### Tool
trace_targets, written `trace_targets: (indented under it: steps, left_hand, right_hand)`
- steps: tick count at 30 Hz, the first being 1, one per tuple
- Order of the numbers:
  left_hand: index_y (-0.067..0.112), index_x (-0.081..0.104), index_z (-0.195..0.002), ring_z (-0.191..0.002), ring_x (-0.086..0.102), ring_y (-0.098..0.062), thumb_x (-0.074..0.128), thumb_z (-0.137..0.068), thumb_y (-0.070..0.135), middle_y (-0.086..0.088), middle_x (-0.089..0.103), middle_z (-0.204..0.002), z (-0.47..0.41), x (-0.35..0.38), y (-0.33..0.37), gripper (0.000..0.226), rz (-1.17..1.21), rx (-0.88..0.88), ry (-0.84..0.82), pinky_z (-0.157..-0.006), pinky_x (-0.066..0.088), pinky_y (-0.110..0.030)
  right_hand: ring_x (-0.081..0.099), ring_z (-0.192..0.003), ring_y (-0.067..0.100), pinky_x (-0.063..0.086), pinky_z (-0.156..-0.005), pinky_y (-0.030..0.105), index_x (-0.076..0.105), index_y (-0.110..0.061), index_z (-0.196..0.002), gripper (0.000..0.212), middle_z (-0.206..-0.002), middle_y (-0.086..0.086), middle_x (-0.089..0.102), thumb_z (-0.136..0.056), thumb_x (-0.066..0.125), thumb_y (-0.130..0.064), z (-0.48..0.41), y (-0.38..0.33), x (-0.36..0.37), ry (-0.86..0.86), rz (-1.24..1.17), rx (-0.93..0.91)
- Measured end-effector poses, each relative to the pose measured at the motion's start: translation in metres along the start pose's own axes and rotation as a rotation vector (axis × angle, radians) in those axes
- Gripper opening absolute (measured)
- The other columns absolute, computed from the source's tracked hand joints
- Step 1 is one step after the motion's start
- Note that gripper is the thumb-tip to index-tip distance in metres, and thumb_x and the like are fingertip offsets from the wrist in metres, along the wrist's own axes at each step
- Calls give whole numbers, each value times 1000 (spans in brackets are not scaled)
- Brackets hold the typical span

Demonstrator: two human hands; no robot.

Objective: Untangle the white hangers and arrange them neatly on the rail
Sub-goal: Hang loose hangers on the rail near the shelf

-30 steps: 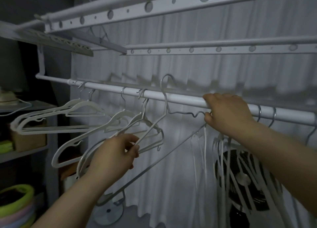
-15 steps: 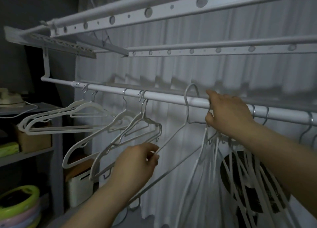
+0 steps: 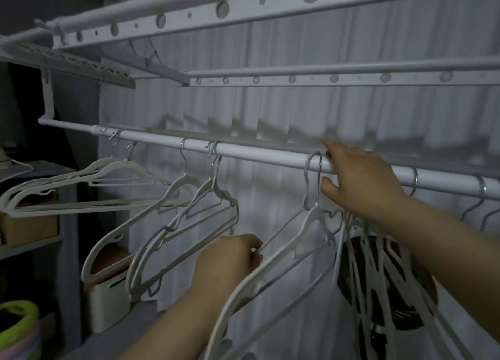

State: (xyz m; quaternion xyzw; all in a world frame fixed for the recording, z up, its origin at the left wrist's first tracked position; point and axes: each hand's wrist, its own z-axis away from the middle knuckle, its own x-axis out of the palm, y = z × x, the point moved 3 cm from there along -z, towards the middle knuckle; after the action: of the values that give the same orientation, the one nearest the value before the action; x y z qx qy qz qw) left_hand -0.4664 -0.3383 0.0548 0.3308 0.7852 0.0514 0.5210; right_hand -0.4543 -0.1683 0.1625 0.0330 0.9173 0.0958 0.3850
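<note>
On the shelf (image 3: 29, 247) at far left sat a brown box (image 3: 28, 228), and below it a white bin (image 3: 108, 303); what either held was hidden from me. A lime-rimmed tub (image 3: 16, 316) was cut off at the corner. My right hand (image 3: 362, 181) lay on the rail (image 3: 257, 156), its grip curled beside the metal hook of one white hanger (image 3: 311, 224), thumb just under the rail. My left hand (image 3: 230, 257) pinched that hanger's thin lower arm. Behind my right wrist a tangled bunch of hangers (image 3: 378, 278) hung in the dark, perhaps in front of a fan; too dim to count. Left along the rail, four or so spread hangers (image 3: 189, 211) hung, with a bare stretch of rail between them and my hanger.
</note>
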Motion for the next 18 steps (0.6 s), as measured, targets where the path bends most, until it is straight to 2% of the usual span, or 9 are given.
trace_targets:
  steps: [4, 7, 9, 11, 13, 14, 16, 18]
  left_hand:
    - [28, 56, -117, -98, 63, -15, 44, -93, 30, 4, 67, -111, 2, 0, -5, 27, -30, 8, 18, -81, 49, -24]
    - [32, 50, -124, -103, 60, -9, 44, -91, 42, 9, 65, -115, 5, -10, -8, 35, 5, 54, 18, -84, 44, -20]
    - [35, 49, -125, -104, 58, -4, 43, -88, 50, 15, 63, -115, 4, -21, -11, 40, 32, 74, 105, -83, 41, -17]
    - [34, 53, -121, -104, 58, -4, 43, -89, 49, 16, 63, -113, 6, -40, -18, 37, 27, 68, 235, -80, 40, -17]
    - [26, 64, -110, -99, 63, -13, 49, -89, 41, 9, 68, -104, 1, -56, -32, 30, -72, 136, 496, -77, 46, -22]
    - [21, 67, -106, -96, 65, -19, 54, -86, 38, 3, 70, -101, -2, -63, -39, 30, -104, 152, 548, -75, 49, -26]
    - [21, 58, -119, -106, 61, -22, 52, -87, 39, 0, 66, -114, -10, -65, -56, 36, -146, 72, 431, -82, 48, -31]
    - [28, 45, -128, -114, 54, -16, 48, -88, 44, 5, 57, -125, -15, -56, -73, 44, -151, -20, 259, -89, 44, -28]
  right_hand:
    - [44, -120, 27, 31, -95, 34, 25, -17, -143, 60, -135, 7, 48, -89, 49, -28, -3, -4, -3, 8, 16, 5]
    - [42, -123, 27, 30, -98, 34, 33, -16, -140, 55, -137, 7, 46, -89, 49, -26, -10, -10, -6, 30, -1, -17]
    - [41, -123, 26, 30, -98, 34, 36, -16, -138, 52, -137, 6, 45, -90, 49, -28, -17, -18, -6, 27, -3, -42]
    - [41, -124, 25, 29, -97, 33, 37, -16, -137, 52, -138, 5, 45, -90, 49, -33, -26, -27, -4, 7, -1, -56]
    - [43, -123, 25, 30, -97, 33, 38, -17, -136, 52, -137, 4, 45, -90, 49, -37, -34, -34, 2, -30, 15, -55]
    - [44, -122, 25, 31, -97, 33, 37, -17, -136, 52, -137, 4, 46, -90, 49, -38, -37, -36, 6, -57, 37, -49]
    - [45, -120, 25, 32, -96, 33, 36, -17, -135, 51, -133, 5, 48, -90, 48, -39, -40, -37, 14, -113, 97, -28]
    - [46, -118, 25, 34, -94, 33, 35, -18, -134, 49, -131, 5, 49, -90, 48, -35, -40, -34, 18, -142, 133, -1]
